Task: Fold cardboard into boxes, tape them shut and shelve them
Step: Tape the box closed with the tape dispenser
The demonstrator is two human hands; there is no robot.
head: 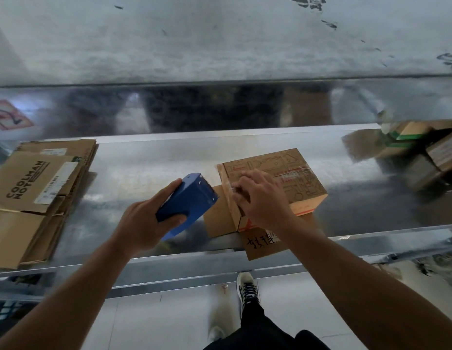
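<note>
head | our left hand (144,224) grips the blue tape dispenser (188,202) | our right hand (263,198) presses tape, probably, on the folded box (295,173) beneath it | flat cardboard (38,193) left of left hand unfolded; shelving remains

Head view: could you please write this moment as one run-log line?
left hand: grips blue tape dispenser | right hand: touches box at taped edge | flat cardboard: stacked left
</note>
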